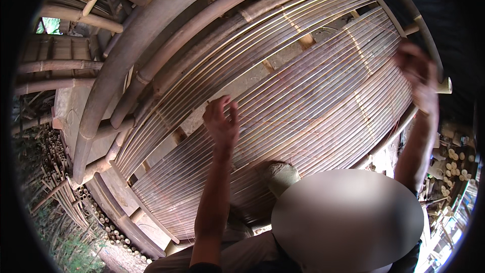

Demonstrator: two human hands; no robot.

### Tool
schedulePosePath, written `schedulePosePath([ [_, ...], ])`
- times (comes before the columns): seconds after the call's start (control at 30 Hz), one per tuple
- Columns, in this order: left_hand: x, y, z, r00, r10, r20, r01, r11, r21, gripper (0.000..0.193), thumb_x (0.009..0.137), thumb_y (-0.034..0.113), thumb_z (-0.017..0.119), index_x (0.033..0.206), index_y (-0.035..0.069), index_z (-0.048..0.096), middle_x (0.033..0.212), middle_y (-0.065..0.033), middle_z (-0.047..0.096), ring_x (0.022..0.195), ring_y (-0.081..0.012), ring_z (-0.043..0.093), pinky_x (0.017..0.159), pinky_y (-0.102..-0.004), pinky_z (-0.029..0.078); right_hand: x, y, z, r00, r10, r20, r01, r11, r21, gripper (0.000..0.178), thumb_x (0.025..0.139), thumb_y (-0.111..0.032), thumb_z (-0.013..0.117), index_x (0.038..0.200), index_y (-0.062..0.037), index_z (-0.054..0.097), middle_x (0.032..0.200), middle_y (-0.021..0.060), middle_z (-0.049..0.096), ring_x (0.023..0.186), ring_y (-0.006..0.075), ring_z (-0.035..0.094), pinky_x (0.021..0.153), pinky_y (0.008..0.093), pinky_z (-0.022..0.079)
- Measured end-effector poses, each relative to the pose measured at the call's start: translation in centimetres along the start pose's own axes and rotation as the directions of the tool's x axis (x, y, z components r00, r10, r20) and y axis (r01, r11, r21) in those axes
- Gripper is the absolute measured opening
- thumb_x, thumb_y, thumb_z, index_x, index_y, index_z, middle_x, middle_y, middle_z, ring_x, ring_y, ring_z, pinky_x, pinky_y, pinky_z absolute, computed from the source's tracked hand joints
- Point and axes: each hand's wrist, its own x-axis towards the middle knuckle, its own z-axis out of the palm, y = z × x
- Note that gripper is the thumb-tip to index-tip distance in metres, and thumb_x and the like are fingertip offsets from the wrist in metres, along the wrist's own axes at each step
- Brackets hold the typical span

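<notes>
Two bare hands are held over a slatted bamboo panel (313, 96), which is carried on a bamboo frame (262, 6) and stretched between its left and right ends. The left hand (222, 121) is poised by a lengthwise gap (255, 78) in the slats, its fingers loosely curled and parted, with nothing plainly seen in them. The right hand (417, 68) is blurred at the frame's right end, near an end strip (382, 5); whether anything is gripped there cannot be told. Fine reddish strands (303, 121) are strewn across the slats.

Good handling here would likely be served by light, even pressure, with the slats kept parallel, the strands kept from snagging and fingertips kept off split edges, which may be sharp.

The panel's long axis is run from the frame's left end, at lower left, to its right end, at upper right, and is matched by every slat. No front or tip can be made out. Thick bamboo poles (126, 40) are ranged beyond the far edge.
</notes>
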Motion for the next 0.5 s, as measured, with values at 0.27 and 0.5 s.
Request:
schedulePosePath([
  [0.27, 5.9, 5.7, 8.9, 0.745, -0.405, 0.530, 0.375, 0.911, 0.170, 0.036, 0.092, 0.046, 0.060, 0.097, 0.012, 0.071, 0.093, -0.0087, 0.072, 0.084, -0.0280, 0.069, 0.078, -0.0433, 0.051, -1.0, -2.1, -9.5, 0.905, 0.067, -0.420, 0.253, 0.708, 0.659, 0.028, 0.089, -0.026, 0.066, 0.112, -0.0101, 0.065, 0.103, 0.0100, 0.067, 0.091, 0.0200, 0.062, 0.075, 0.0293, 0.050],
  [0.5, 6.9, 4.4, 9.4, 0.602, -0.505, 0.619, 0.493, 0.844, 0.210, 0.041, 0.088, 0.054, 0.060, 0.092, 0.015, 0.072, 0.094, -0.0062, 0.072, 0.090, -0.0297, 0.068, 0.085, -0.0443, 0.047, 5.1, -0.1, 19.4, 0.972, -0.138, 0.190, 0.187, 0.944, -0.273, 0.021, 0.096, -0.014, 0.050, 0.101, -0.0029, 0.067, 0.091, 0.0186, 0.068, 0.085, 0.0268, 0.068, 0.076, 0.0398, 0.055],
])
